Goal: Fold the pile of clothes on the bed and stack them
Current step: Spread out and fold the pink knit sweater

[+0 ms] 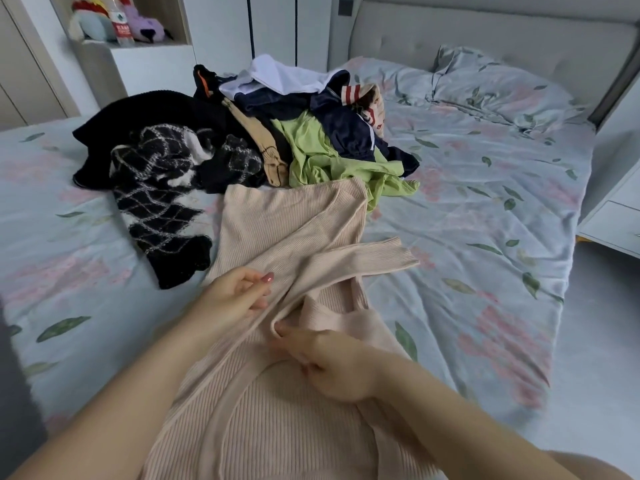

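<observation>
A pale pink ribbed knit top (284, 230) lies stretched along the bed toward me, one sleeve lying out to the right. My left hand (235, 297) pinches a fold of its fabric near the middle. Just below and right of it, my right hand (329, 362) grips another bunched fold of the same top. Behind the top sits the unfolded pile of clothes (242, 133): a black and white patterned knit (162, 202), a lime green garment (322, 157), a navy jacket (349, 129), a white piece (277, 76) and other dark items.
The bed has a light blue floral sheet (467, 237) with a matching pillow (491, 91) at the grey headboard. A white nightstand (616, 216) stands at the right. A shelf with soft toys and a bottle (121, 26) stands at the back left.
</observation>
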Demonstrator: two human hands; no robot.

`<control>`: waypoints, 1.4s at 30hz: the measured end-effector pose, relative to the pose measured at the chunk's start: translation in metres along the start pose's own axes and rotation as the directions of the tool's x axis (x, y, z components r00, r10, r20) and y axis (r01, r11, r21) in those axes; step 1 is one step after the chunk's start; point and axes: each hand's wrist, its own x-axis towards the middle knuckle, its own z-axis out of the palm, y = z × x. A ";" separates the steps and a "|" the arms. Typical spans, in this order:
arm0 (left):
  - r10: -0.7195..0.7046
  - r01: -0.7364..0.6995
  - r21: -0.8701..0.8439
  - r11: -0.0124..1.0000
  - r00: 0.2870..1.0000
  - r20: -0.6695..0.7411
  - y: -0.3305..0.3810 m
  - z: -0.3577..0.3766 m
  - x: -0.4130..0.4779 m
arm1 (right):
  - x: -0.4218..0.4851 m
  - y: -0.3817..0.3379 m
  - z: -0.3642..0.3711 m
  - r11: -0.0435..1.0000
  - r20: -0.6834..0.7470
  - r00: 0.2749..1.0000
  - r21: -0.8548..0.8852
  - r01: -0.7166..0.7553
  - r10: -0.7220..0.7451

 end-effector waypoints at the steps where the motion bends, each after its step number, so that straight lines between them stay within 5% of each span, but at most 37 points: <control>1: 0.021 -0.022 0.034 0.999 1.000 0.004 0.001 0.002 -0.001 | 0.001 -0.003 0.001 0.999 0.024 1.000 0.034 -0.014 0.013; 5: 0.146 -0.158 0.113 0.981 0.983 0.108 0.004 0.010 -0.005 | -0.001 -0.007 -0.008 0.995 -0.055 0.998 0.097 -0.009 0.014; 11: 0.327 -0.448 0.231 0.864 0.847 0.420 -0.004 0.035 -0.004 | -0.022 0.001 -0.027 0.976 -0.187 0.963 0.140 -0.167 0.192; 19: 0.402 -0.442 0.630 0.639 0.890 0.216 -0.016 0.061 0.014 | -0.046 0.015 -0.028 0.890 0.107 0.893 0.088 -0.447 0.437; 21: 0.386 -0.440 0.685 0.581 0.889 0.244 -0.002 0.072 0.027 | -0.048 0.013 -0.031 0.865 0.172 0.871 0.134 -0.484 0.460; 26: 0.242 -0.475 0.843 0.252 0.874 0.420 0.047 0.116 0.061 | -0.053 0.015 -0.039 0.849 0.270 0.842 0.132 -0.512 0.466; 32: 0.304 -0.520 0.823 0.230 0.841 0.446 0.068 0.141 0.092 | -0.061 0.014 -0.049 0.836 0.404 0.790 0.100 -0.540 0.461; 36: 0.307 -0.493 0.869 0.039 0.834 0.459 0.076 0.158 0.107 | -0.063 0.019 -0.051 0.820 0.418 0.770 0.092 -0.564 0.482; 39: 0.359 -0.476 0.878 0.042 0.828 0.431 0.076 0.174 0.113 | -0.064 0.020 -0.050 0.822 0.412 0.772 0.091 -0.562 0.483; 41: 0.438 -0.431 0.879 0.204 0.843 0.312 0.081 0.179 0.117 | -0.065 0.021 -0.051 0.815 0.412 0.769 0.098 -0.571 0.489; 42: 0.477 -0.389 0.848 0.361 0.858 0.191 0.084 0.178 0.120 | -0.066 0.021 -0.051 0.808 0.419 0.762 0.104 -0.580 0.494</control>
